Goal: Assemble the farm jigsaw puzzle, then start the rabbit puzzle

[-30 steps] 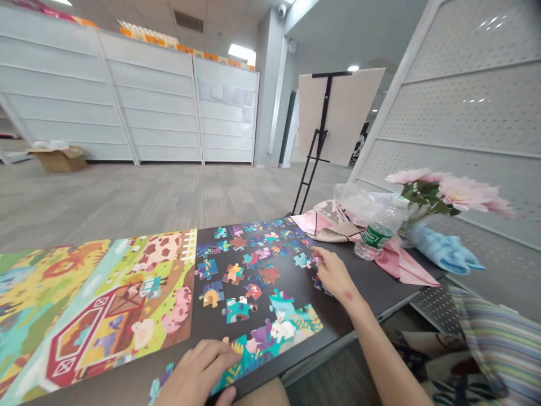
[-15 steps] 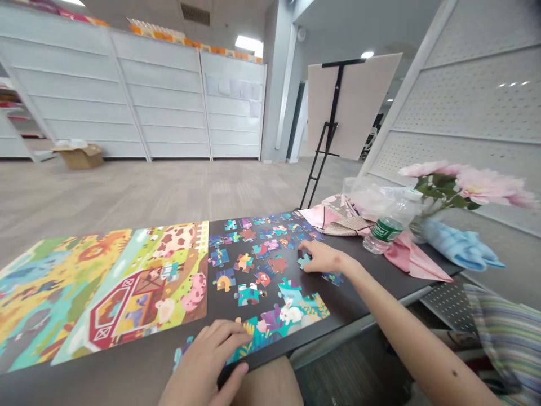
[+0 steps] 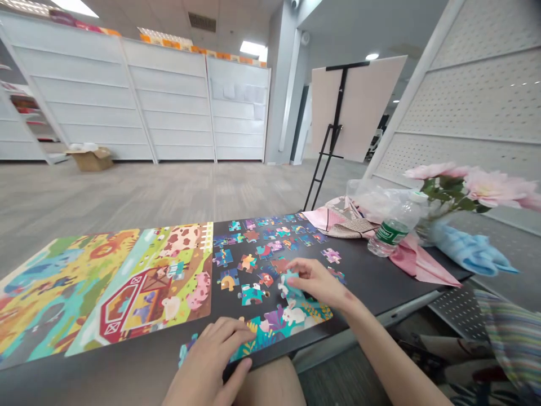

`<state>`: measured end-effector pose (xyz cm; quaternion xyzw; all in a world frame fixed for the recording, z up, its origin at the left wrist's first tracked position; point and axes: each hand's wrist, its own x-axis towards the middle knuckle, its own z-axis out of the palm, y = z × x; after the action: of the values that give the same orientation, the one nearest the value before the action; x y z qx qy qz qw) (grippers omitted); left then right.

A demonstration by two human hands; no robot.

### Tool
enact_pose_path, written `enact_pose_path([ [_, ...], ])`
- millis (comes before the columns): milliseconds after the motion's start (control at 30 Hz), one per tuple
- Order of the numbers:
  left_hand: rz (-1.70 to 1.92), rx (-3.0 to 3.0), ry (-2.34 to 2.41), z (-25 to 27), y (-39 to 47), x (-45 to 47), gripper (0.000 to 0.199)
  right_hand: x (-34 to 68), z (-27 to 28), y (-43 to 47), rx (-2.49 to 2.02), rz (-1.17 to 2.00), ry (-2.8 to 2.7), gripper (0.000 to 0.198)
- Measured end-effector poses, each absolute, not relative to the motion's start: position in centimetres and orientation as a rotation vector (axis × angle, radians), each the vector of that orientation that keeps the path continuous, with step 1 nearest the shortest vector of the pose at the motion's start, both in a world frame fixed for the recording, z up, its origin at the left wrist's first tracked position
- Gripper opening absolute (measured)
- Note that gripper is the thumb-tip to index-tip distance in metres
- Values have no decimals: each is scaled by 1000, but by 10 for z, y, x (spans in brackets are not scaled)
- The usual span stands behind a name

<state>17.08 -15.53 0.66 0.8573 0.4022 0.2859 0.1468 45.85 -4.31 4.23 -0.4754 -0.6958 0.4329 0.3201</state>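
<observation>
My right hand (image 3: 315,281) is closed, its thumb and fingers pinching a light teal puzzle piece (image 3: 283,287), partly hidden by the fingertips. It is just above the joined strip of puzzle (image 3: 270,330), which has a white rabbit, purple shapes and yellow leaves. At the table's near edge, my left hand (image 3: 215,355) rests open, thumb apart, its fingertips by the strip's left end. A blue piece (image 3: 185,348) shows beside that hand. Farther back lie several loose pieces, among them an orange one (image 3: 247,263) and a pink-purple one (image 3: 332,255).
Finished animal pictures (image 3: 143,293) cover the left of the black table (image 3: 363,276). On the right stand a water bottle (image 3: 386,232) and pink flowers (image 3: 486,183), with a pink cloth (image 3: 416,262) and a blue cloth (image 3: 465,245). An easel (image 3: 338,113) stands behind.
My right hand has drawn nearer and slightly left with the teal piece, down to the joined strip. The pink-purple piece it covered now shows. My left hand stays nearly still.
</observation>
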Motion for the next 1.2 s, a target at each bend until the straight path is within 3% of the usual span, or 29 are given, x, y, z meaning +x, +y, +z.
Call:
enact_pose_path([
  [200, 776, 2423, 1218, 17, -161, 173, 36, 432, 30, -52, -1276, 1207, -1853, 12],
  [633, 650, 2359, 1222, 22, -163, 174, 36, 424, 34, -50, -1260, 919, -2039, 24],
  [1200, 640, 2376, 1199, 22, -162, 173, 36, 405, 36, -45, -1075, 865, -2310, 27],
])
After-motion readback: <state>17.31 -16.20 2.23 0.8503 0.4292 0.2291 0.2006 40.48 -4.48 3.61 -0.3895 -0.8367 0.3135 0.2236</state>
